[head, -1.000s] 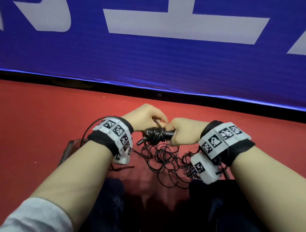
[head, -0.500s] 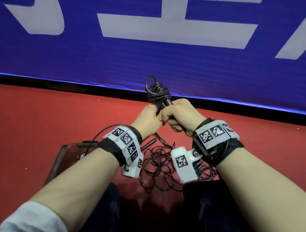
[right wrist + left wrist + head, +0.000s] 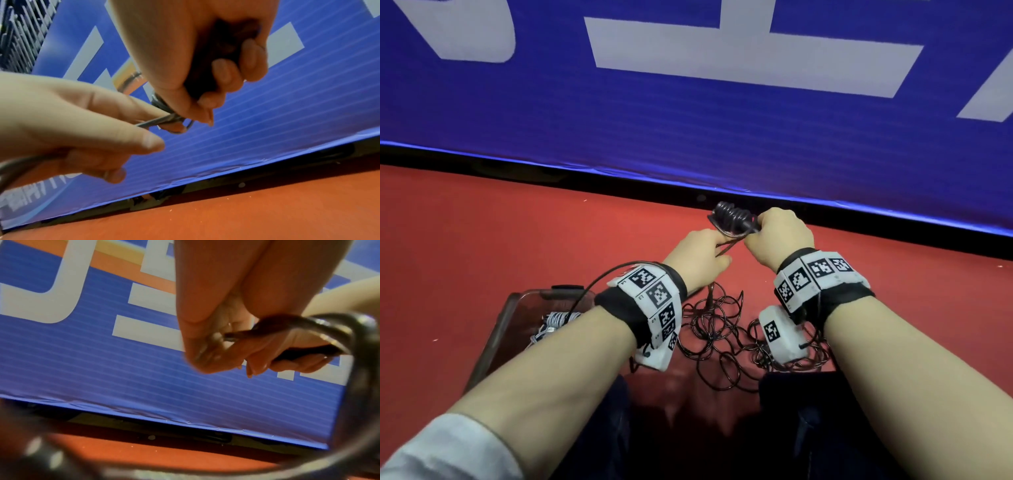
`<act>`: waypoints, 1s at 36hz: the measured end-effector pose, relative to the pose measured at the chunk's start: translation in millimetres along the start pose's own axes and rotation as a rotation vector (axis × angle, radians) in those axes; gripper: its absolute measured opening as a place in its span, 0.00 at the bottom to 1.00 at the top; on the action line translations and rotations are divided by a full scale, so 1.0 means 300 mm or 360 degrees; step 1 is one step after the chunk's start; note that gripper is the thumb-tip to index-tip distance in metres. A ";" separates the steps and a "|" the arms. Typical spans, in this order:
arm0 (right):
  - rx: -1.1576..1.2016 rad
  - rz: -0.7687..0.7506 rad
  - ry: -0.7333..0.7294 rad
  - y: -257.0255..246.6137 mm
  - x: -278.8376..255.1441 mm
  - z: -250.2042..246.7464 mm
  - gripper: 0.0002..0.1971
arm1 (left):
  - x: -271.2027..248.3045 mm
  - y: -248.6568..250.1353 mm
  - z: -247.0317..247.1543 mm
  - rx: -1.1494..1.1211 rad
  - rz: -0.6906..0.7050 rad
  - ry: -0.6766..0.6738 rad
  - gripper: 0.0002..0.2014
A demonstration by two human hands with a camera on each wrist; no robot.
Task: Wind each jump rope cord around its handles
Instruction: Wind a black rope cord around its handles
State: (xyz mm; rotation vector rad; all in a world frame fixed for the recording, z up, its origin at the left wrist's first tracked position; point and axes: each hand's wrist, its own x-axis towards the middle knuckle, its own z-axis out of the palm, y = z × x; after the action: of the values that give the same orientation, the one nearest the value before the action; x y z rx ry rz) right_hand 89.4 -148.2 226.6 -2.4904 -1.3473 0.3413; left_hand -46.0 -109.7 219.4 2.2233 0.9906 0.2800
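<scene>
Handles [image 3: 736, 219] sit bundled in our right hand [image 3: 780, 236], held up above the red floor [image 3: 482, 240], just near of the blue banner [image 3: 688, 137]. Long axis runs roughly left-right in the head view, free end pointing left and slightly far. Black cord [image 3: 722, 329] is already coiled in several turns around that free end. We can't count the handles: the fist covers most of them, and only a dark stub shows between the fingers in the right wrist view [image 3: 216, 65].

Right grip: fingers curled tight around the handle bundle. Left hand [image 3: 698, 257] sits just left and near of it, pinching a doubled strand of cord between thumb and fingers; the strand leads up to the coil. Left wrist view shows the same pinch [image 3: 242, 335], heavily blurred, with a loop of cord out of focus across the lens.

Rest of the cord lies in one loose tangle of loops on the floor between our wrists, partly hidden behind the right wrist camera [image 3: 777, 332]. Loop count not readable.

One clear bin [image 3: 503, 322] at near left, cut off by our left forearm. It holds a whitish wound bundle [image 3: 554, 320]; what it is exactly we can't tell.
</scene>
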 end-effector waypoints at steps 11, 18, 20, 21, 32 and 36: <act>-0.0545 -0.0103 -0.0189 0.016 -0.005 0.039 0.01 | -0.018 0.013 0.015 0.0385 -0.0032 -0.0232 0.19; -0.0770 -0.0222 -0.0409 0.000 -0.028 0.069 0.06 | -0.018 0.020 -0.021 0.0806 0.0217 -0.0078 0.16; -0.0819 -0.0314 -0.0433 -0.009 -0.035 0.072 0.06 | -0.005 0.017 -0.036 0.0888 0.0395 0.0002 0.17; -0.0843 -0.0381 -0.0437 -0.016 -0.038 0.071 0.06 | 0.002 0.010 -0.050 0.0872 0.0439 0.0040 0.17; -0.0596 -0.1102 -0.0430 -0.056 -0.092 0.003 0.07 | 0.025 -0.147 -0.181 -0.0081 0.0340 -0.0067 0.08; -0.0128 -0.1099 -0.0294 -0.057 -0.114 -0.016 0.18 | 0.026 -0.151 -0.161 -0.0415 0.0170 -0.0059 0.10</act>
State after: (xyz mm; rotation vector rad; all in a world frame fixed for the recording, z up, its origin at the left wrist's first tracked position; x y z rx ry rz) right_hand 59.6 -168.8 239.7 -1.9106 -2.2103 0.3603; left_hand -88.2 -58.2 225.1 2.0381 0.7693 0.3913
